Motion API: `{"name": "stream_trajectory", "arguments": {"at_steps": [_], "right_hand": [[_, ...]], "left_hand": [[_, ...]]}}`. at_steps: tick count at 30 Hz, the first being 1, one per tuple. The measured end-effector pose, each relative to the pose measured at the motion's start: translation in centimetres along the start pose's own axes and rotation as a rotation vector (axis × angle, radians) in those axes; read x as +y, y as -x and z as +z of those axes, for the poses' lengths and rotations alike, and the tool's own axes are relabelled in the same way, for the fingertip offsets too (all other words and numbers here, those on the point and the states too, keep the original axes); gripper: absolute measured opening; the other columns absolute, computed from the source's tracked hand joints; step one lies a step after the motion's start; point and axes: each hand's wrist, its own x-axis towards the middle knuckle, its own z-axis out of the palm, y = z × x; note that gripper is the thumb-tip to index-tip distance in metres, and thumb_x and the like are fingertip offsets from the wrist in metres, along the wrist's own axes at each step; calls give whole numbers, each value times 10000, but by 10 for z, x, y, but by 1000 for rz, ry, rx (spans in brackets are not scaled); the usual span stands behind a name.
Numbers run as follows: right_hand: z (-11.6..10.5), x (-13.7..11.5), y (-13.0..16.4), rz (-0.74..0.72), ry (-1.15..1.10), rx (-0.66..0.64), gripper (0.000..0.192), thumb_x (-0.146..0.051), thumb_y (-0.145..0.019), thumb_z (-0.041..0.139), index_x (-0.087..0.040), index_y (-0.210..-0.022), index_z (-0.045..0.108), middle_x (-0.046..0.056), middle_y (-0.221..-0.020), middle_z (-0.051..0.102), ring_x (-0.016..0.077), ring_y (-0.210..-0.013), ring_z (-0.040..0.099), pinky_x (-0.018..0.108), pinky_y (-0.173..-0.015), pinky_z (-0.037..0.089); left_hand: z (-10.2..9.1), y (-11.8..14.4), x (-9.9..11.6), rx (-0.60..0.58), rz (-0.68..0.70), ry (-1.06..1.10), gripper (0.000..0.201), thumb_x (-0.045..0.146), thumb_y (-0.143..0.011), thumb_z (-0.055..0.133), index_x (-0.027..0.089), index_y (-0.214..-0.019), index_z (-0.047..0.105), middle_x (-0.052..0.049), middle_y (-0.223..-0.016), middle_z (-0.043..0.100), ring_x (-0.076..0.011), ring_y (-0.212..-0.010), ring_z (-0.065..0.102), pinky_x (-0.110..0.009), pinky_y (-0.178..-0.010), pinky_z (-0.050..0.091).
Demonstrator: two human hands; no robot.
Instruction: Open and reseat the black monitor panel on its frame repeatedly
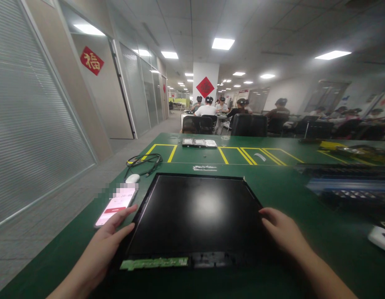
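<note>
A black monitor panel lies face up in front of me, with a ceiling light mirrored in its screen. Along its near edge runs a green circuit board strip. My left hand grips the panel's left side, thumb and index finger at the frame. On the opposite side, my right hand holds the right edge with its thumb near the rim; its other fingers are partly hidden. A lit phone lies just beyond my left fingers, close to a white computer mouse.
Several hard drives stand in a row on the green table, among yellow tape outlines. A coiled black cable is at the left. Blurred parts and a white device are at the right. People sit farther back.
</note>
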Motion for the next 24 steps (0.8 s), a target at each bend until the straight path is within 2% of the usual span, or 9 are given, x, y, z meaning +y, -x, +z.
{"name": "stream_trajectory", "arguments": {"at_steps": [3,5,7,12,17,20,24], "right_hand": [[1,2,0,-6,11,-4,360,-356,-780,481,-227,-1001,735,76,-1103,752,277,-1041,676,444,-918,525],[1,3,0,-14,14,-7,362,-353,-785,480,-226,-1007,735,79,-1104,749,276,-1040,674,444,-922,524],[2,4,-1,-21,11,-9,359,-347,-790,482,-223,-1013,735,81,-1106,746,276,-1045,672,448,-930,521],[3,5,-1,-29,-6,-5,339,-342,-804,495,-217,-1008,735,86,-1102,742,283,-1063,665,460,-946,517],[3,4,-1,-36,-9,6,317,-334,-802,509,-229,-992,740,79,-1092,745,278,-1051,668,457,-939,522],[3,4,-1,-36,-4,5,326,-338,-796,508,-221,-993,740,83,-1094,744,279,-1049,667,458,-938,519],[3,6,-1,-37,6,-9,339,-341,-793,504,-212,-1005,735,85,-1106,742,284,-1048,662,465,-942,510]], "left_hand": [[4,0,0,-12,-63,99,409,39,-776,688,275,-1110,703,-49,-1081,797,-239,-723,787,-294,-539,623],[7,0,0,-9,-91,157,357,4,-800,639,247,-1055,695,-41,-913,808,-236,-642,779,-304,-513,620],[9,0,0,4,-114,199,307,-3,-821,604,231,-1004,679,-31,-831,795,-233,-609,774,-306,-500,617],[9,-1,-2,-44,-143,243,323,5,-794,661,261,-989,638,4,-871,789,-232,-625,779,-322,-525,630],[6,3,-2,-88,-170,175,598,64,-696,801,314,-1192,580,-7,-859,807,-277,-571,769,-365,-477,621],[7,8,5,-142,-216,174,732,111,-674,828,296,-1323,544,-51,-902,820,-309,-640,784,-389,-528,635],[10,14,15,-185,-335,228,691,226,-702,823,274,-1349,584,-72,-942,828,-331,-786,792,-399,-626,646]]}}
